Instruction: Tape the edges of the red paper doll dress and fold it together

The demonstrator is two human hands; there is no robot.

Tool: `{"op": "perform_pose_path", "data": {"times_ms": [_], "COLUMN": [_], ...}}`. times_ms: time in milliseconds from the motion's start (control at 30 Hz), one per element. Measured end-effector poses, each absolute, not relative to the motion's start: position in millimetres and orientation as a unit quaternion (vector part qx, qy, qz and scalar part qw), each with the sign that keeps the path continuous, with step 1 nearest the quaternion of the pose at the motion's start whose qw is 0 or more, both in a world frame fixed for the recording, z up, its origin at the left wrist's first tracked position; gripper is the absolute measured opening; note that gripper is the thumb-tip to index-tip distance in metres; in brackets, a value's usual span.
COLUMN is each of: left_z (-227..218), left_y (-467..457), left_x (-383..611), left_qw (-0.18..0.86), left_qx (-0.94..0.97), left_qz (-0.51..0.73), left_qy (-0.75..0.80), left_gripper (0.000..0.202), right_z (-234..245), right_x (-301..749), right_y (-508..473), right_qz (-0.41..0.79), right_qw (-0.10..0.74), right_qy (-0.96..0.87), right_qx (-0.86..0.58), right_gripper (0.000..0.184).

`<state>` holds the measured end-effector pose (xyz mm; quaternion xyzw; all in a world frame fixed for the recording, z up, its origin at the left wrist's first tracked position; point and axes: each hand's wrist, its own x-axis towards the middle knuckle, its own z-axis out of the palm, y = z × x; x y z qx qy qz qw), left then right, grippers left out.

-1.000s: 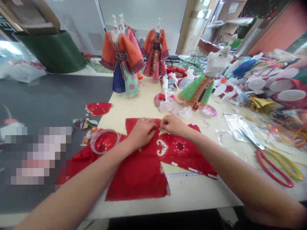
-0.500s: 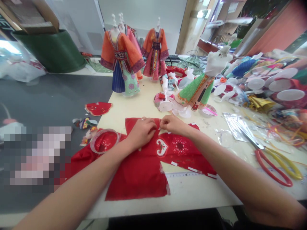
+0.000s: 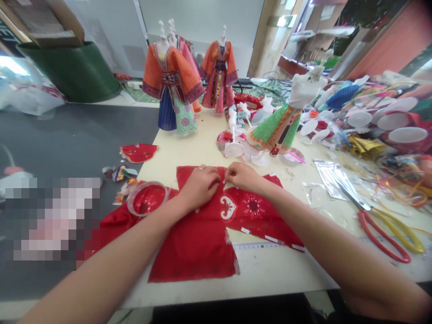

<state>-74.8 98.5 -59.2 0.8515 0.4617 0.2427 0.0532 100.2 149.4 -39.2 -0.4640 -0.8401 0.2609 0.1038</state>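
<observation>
A soft-looking red cloth with white floral motifs (image 3: pixel 195 252) lies spread flat on the cream worktop (image 3: pixel 189 150), directly before the person. The left hand (image 3: pixel 201 186) rests on it, fingers bent; whether they clamp any fabric, I cannot tell. The right hand (image 3: pixel 243 175) has its fingers pinched together at the upper notch, their contents too small to make out. The cloth should handle as light, limp and easily creased, best pinched by its plain edges, clear of the small white strips (image 3: pixel 245 231).
</observation>
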Motion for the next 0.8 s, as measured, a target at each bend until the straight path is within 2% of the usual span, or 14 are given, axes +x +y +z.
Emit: {"op": "perform_pose_path", "data": {"times_ms": [800], "left_z": [-51.3], "left_y": [89.5], "left_x": [-74.6], "left_qw": [-0.060], "left_qx": [0.900], "left_qz": [0.132], "left_qy": [0.411], "left_gripper": [0.026], "right_z": [-38.2], "right_x": [97.5], "right_y": [141.5], "right_qz": [0.172], "right_qw": [0.091], "right_qy": [-0.857], "right_qx": [-0.477], "right_gripper": [0.013]}}
